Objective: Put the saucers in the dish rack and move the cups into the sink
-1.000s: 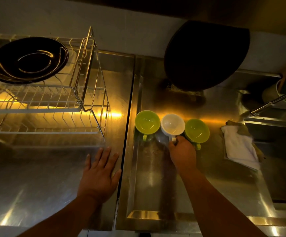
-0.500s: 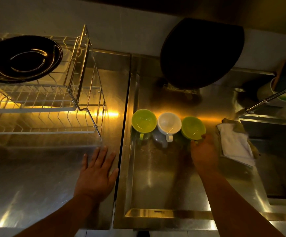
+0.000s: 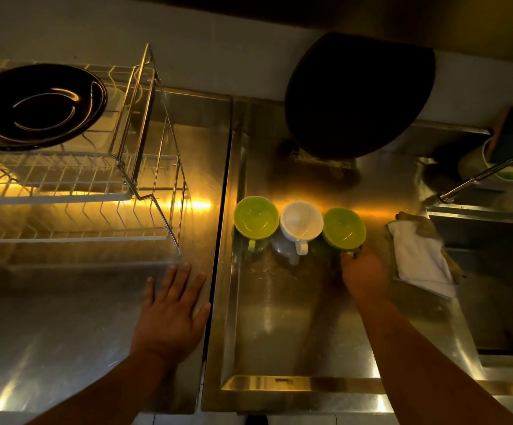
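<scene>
Right hand [image 3: 364, 271] is closing its grip on the handle of the right green cup [image 3: 344, 227], rightmost of three cups along the sink's [image 3: 279, 332] far side; left hand [image 3: 169, 314] is lying flat and spread on the desk [image 3: 65, 332], likely bracing.

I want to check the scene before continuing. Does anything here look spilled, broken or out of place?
Nothing looks spilled or broken. The three cups, green cup, white cup and second green cup, stand upright in a row. The right hand is at the second green cup's handle. The white cloth lies crumpled beside them.
</scene>
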`<state>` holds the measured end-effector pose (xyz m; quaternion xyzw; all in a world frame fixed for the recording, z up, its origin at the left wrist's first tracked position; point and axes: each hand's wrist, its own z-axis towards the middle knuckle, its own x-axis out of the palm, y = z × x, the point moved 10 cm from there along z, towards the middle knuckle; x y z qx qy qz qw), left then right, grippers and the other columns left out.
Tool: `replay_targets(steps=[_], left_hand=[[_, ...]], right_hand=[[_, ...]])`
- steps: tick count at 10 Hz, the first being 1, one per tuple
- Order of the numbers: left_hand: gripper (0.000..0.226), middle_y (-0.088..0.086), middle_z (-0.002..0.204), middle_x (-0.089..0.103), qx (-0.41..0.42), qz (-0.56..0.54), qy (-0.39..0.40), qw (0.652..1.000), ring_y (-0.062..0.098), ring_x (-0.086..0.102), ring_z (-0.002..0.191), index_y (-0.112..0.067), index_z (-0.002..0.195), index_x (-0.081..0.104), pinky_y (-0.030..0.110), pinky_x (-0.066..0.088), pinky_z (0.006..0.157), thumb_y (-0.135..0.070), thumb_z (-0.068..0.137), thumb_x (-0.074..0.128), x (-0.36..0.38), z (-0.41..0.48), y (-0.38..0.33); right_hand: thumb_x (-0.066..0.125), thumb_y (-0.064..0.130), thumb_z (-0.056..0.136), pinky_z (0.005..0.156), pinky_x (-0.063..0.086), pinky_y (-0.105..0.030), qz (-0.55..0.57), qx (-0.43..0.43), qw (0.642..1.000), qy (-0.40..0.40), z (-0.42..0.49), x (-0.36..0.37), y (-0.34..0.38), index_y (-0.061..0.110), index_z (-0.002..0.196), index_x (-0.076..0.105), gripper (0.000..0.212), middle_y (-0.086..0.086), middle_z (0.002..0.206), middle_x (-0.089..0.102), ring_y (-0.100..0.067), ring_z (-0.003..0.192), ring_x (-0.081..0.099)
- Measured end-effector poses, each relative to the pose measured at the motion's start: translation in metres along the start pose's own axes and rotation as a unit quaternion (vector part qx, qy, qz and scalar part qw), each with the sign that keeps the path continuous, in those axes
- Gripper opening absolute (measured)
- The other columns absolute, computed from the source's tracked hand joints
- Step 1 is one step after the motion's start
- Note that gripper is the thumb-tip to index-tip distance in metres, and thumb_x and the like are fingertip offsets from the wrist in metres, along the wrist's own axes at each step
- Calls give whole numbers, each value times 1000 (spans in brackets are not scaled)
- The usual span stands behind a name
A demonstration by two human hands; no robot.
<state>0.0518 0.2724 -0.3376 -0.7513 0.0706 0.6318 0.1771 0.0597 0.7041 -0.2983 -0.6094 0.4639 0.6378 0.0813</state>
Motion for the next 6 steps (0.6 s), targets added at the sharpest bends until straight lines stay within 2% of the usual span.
replay_targets(steps=[1, 2, 3, 4, 5, 6], left_hand=[[65, 0, 169, 2, 2, 0, -8, 1000, 21, -7, 155, -36, 159, 11, 57, -1, 122, -62, 100, 21, 2, 0, 0], [65, 0, 169, 1, 5, 6, -8, 1000, 22, -7, 155, -36, 159, 10, 57, -1, 122, -63, 100, 21, 3, 1, 1], [65, 0, 169, -1, 1, 15, 9, 1000, 22, -10, 154, -37, 159, 7, 56, -3, 122, -63, 100, 18, 4, 1, 1], [65, 0, 169, -5, 1, 2, 22, 1000, 22, -14, 154, -37, 158, 5, 56, -6, 122, -64, 100, 14, 3, -1, -1], [67, -3, 166, -13, 10, -27, 60, 998, 21, -17, 153, -39, 157, 2, 55, -9, 122, -67, 97, 15, -5, 3, 1], [70, -2, 166, 1, 20, -100, 120, 987, 24, 2, 154, -41, 155, 18, 55, 5, 123, -73, 93, 27, -5, 3, 5]], right_hand=[[58, 22, 93, 63, 36, -31, -3, 0, 1000, 2, 1, 0, 2, 12, 105, 61, 16, -9, 81, 60, -24, 65, 49], [61, 26, 92, 66, 39, -32, 6, 8, 1000, 10, -3, 0, 0, 11, 108, 60, 22, -15, 90, 65, -28, 71, 55], [65, 35, 89, 72, 45, -37, 49, 70, 996, 7, -30, -1, -18, 11, 125, 52, 45, -13, 103, 64, -29, 85, 61], [64, 40, 90, 66, 44, -31, 34, 78, 996, 29, -58, -1, -16, 14, 124, 54, 45, -3, 89, 61, -19, 73, 59], [58, 48, 92, 70, 49, -31, 1, -3, 990, 140, -108, 7, -7, 26, 124, 58, 38, 8, 96, 63, -11, 81, 62], [60, 49, 91, 90, 49, -39, -32, -80, 974, 209, -140, 12, -3, 31, 123, 61, 37, 3, 116, 64, -22, 108, 62]])
